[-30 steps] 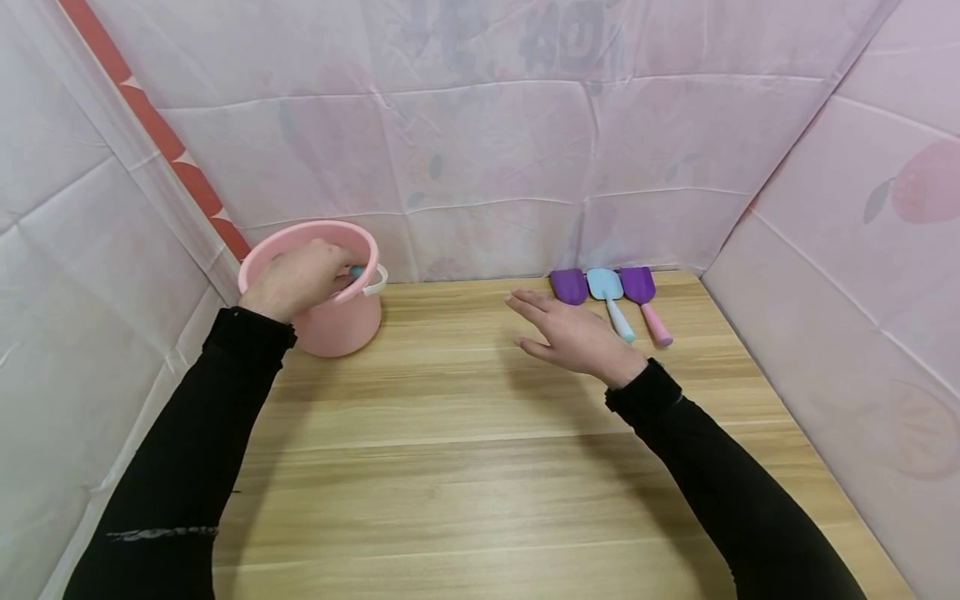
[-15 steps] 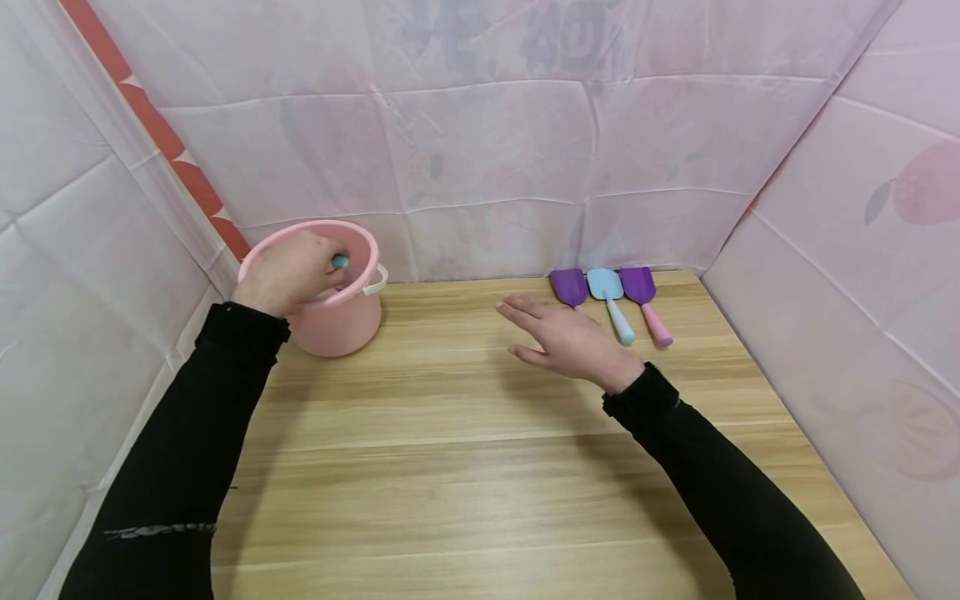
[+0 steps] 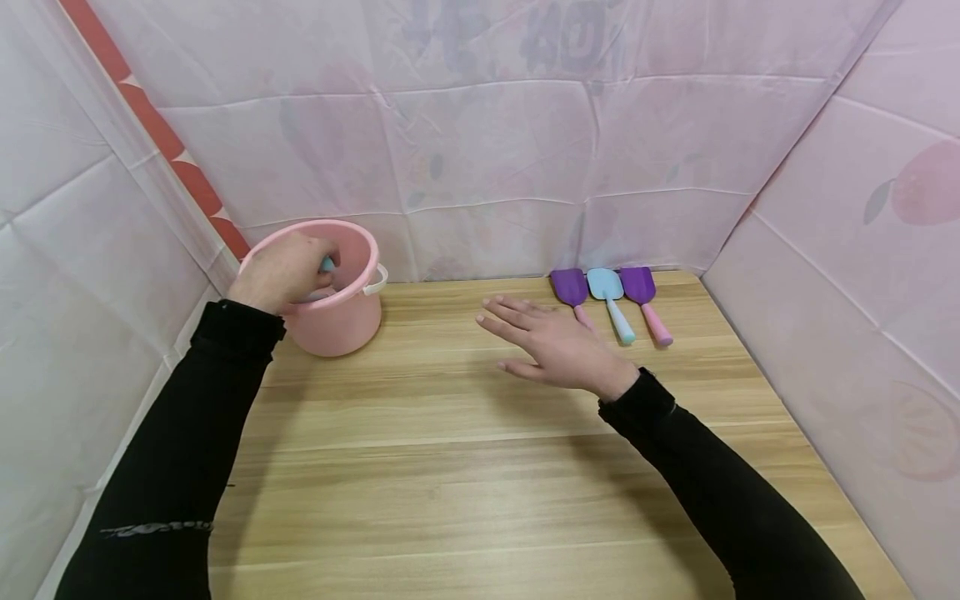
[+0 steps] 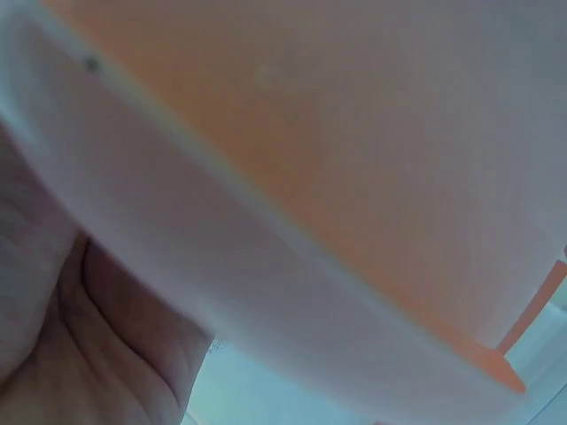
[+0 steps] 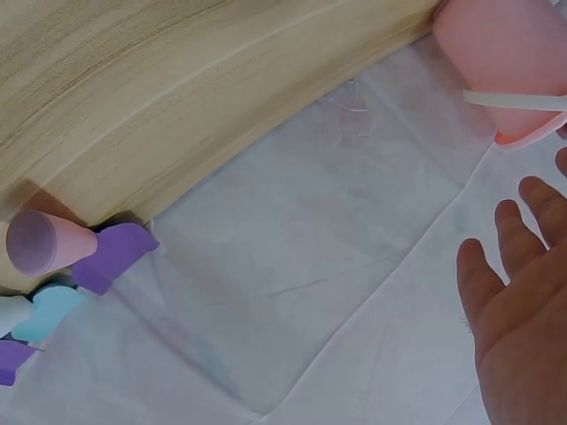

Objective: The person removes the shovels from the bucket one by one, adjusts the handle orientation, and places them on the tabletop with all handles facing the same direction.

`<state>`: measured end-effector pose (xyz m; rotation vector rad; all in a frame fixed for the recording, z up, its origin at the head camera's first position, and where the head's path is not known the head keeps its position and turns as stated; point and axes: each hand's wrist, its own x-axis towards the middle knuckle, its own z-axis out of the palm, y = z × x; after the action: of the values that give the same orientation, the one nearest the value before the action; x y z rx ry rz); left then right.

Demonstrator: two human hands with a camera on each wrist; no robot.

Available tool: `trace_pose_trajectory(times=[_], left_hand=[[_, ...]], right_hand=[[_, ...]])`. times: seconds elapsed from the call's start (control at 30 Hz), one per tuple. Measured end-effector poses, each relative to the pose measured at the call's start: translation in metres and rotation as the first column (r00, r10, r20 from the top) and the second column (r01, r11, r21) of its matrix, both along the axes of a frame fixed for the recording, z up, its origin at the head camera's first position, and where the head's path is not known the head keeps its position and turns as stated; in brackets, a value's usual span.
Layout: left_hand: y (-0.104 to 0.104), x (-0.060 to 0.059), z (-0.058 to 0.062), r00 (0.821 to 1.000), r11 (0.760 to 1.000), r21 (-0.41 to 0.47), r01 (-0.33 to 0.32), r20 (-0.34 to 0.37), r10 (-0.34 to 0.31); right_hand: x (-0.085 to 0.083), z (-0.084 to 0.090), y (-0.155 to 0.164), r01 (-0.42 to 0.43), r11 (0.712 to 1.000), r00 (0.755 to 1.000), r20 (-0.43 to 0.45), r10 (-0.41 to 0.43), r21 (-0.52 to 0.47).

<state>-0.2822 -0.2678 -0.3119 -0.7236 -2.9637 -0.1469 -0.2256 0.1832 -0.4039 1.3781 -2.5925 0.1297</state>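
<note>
- The left hand reaches into a pink bucket at the bench's far left corner, fingers curled around a small teal object.
- The right hand hovers flat, fingers spread, holding nothing.
- Three toy shovels lie at the far edge.

The left hand has sunk a little deeper into the pink bucket, gripping a teal-tipped object. The right hand has drifted leftward, uncovering the purple spatula behind it.
</note>
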Motion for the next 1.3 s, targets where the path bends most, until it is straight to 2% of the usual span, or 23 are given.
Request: trace_pose_trajectory(times=[0.17, 0.27, 0.63, 0.8, 1.03, 1.3], left_hand=[[-0.002, 0.000, -0.002, 1.000, 1.000, 0.001, 0.015, 0.009, -0.015], [-0.002, 0.000, -0.002, 1.000, 1.000, 0.011, 0.001, 0.021, -0.001], [-0.008, 0.004, 0.005, 0.989, 0.988, 0.095, -0.119, 0.096, 0.110], [-0.010, 0.006, 0.012, 0.984, 0.986, 0.098, -0.138, 0.129, 0.125], [-0.013, 0.013, 0.021, 0.984, 0.979, 0.122, -0.161, 0.091, 0.150], [-0.017, 0.021, 0.031, 0.990, 0.979, 0.154, -0.132, -0.029, 0.138]], right_hand=[[0.001, -0.002, -0.002, 0.000, 1.000, 1.000, 0.015, 0.000, 0.006], [0.002, -0.002, -0.002, 0.002, 1.000, 1.000, 0.022, -0.002, 0.005], [-0.001, -0.002, -0.002, 0.005, 1.000, 0.999, 0.041, -0.005, -0.003], [-0.003, -0.002, 0.000, 0.006, 1.000, 1.000, 0.024, -0.006, -0.001], [-0.002, 0.000, 0.001, 0.009, 1.000, 0.999, 0.033, -0.009, -0.001], [-0.003, 0.000, 0.002, 0.021, 1.000, 0.998, 0.057, -0.020, -0.009]])
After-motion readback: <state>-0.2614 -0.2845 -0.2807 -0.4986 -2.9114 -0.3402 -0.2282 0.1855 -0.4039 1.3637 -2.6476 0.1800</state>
